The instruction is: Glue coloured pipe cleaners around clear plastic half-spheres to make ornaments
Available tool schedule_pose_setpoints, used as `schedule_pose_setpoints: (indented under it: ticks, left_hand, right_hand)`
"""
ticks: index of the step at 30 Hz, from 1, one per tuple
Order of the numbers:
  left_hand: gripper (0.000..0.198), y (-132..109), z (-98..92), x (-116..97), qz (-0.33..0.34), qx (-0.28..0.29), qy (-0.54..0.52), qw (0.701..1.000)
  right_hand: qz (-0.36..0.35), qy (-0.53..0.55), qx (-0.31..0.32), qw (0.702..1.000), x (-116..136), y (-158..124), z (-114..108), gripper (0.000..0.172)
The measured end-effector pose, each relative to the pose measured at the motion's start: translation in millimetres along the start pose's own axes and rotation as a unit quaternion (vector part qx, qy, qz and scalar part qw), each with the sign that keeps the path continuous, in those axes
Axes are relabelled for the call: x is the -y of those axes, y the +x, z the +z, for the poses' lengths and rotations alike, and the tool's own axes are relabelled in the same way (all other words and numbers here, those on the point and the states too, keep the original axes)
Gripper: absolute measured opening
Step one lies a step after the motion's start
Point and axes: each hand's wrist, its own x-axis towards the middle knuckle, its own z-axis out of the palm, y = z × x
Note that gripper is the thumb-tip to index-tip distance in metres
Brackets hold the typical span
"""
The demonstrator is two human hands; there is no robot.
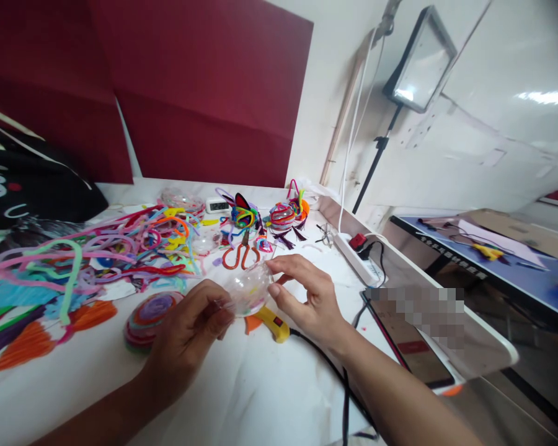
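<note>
A clear, rounded plastic shell (248,288) is held above the white table between my two hands. My left hand (190,328) pinches its lower left edge, while my right hand (307,297) grips the upper right rim with thumb and fingers. Whether the shell is a half or a whole ball I cannot tell. Below it lies a yellow glue gun (275,323) with a black cord, partly hidden. Beside my left hand sits a coil of wound pipe cleaners (149,316) in purple, orange and pink. Orange-handled scissors (240,254) rest just behind the shell.
Loose pipe cleaners (121,248) are heaped on the left, near orange tassels (25,347). Decorated balls (283,215) and a small digital clock (217,205) stand at the back. On the right are a power strip (360,257), a tablet (413,347) and a lamp (423,59).
</note>
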Motion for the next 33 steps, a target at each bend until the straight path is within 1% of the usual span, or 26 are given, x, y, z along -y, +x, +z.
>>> schedule_pose_setpoints:
  ticks: [5,8,13,18,23,25,30,33]
  left_hand:
    - [0.011,2,-0.3,-1,0.006,-0.003,0.011,1.000]
    - [0.011,2,-1.0,0,0.017,-0.003,0.023,1.000]
    - [0.010,0,-1.6,2,0.022,-0.003,0.018,1.000]
    - [0.011,-1,-0.4,1,-0.009,0.002,-0.010,1.000]
    - [0.015,-2,0.1,1,-0.021,0.009,-0.036,0.999]
    - [0.016,-3,0.6,1,-0.031,0.007,-0.048,0.998]
    - [0.018,-3,2.5,-5,-0.062,-0.008,-0.053,0.997]
    - [0.018,-4,3.4,-8,-0.075,-0.013,-0.049,0.996]
  right_hand:
    - [-0.058,-0.029,-0.012,0.998,0,1,-1,0.022]
    - [-0.067,-0.039,-0.020,0.997,1,1,-1,0.019]
    - [-0.028,-0.012,-0.018,0.999,1,1,-1,0.013]
    - [-0.003,0.020,-0.010,1.000,-2,0,-1,0.008]
    - [0.019,0.032,-0.010,0.999,-3,-1,-1,0.003]
    - [0.030,0.044,-0.008,0.999,-3,0,-2,0.005]
    - [0.066,0.059,-0.002,0.996,-2,2,-4,0.019]
    - [0.083,0.074,0.002,0.994,-3,2,-4,0.020]
